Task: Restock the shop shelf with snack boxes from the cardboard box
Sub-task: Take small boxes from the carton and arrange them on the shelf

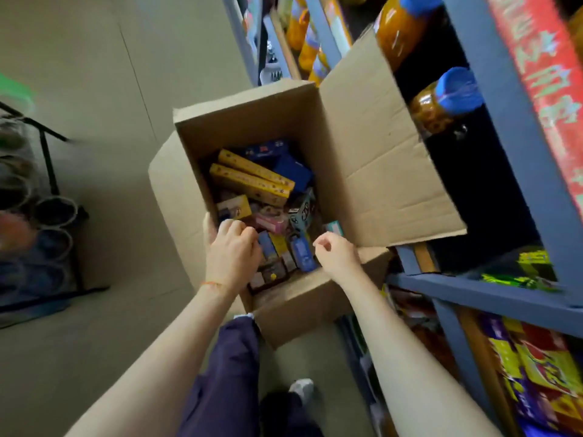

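While both forearms are extended over the open cardboard box (pixel 362 146), the left hand (pixel 232 252) is seen at the box's 8 o'clock rim, fingers curled loosely; the thumb appears hooked over the rim edge, and the fingertips are close above the small boxes, contact not resolvable. An orange thread (pixel 212 283) is worn at that wrist. The right hand (pixel 336 253) is held at the 5 o'clock rim, fingers half-curled with thumb and forefinger nearly pinched; nothing is gripped by it.

The box is placed on the floor (pixel 94 89), just beside the blue shelf unit (pixel 504 171), its right flap leaning against the shelf. Mixed snack boxes are observed inside, lying loosely piled. Two long yellow boxes (pixel 252 181) lie side by side near the 11 o'clock corner, long axes running from 10 o'clock to 4 o'clock. Dark blue boxes (pixel 291 173) are noted behind them toward 1 o'clock, a pink box (pixel 271 223) near centre, and smaller upright boxes (pixel 303 255) between the hands. Details are blurred.

Jars with blue lids (pixel 448 102) are recorded on the shelf at 2 o'clock.
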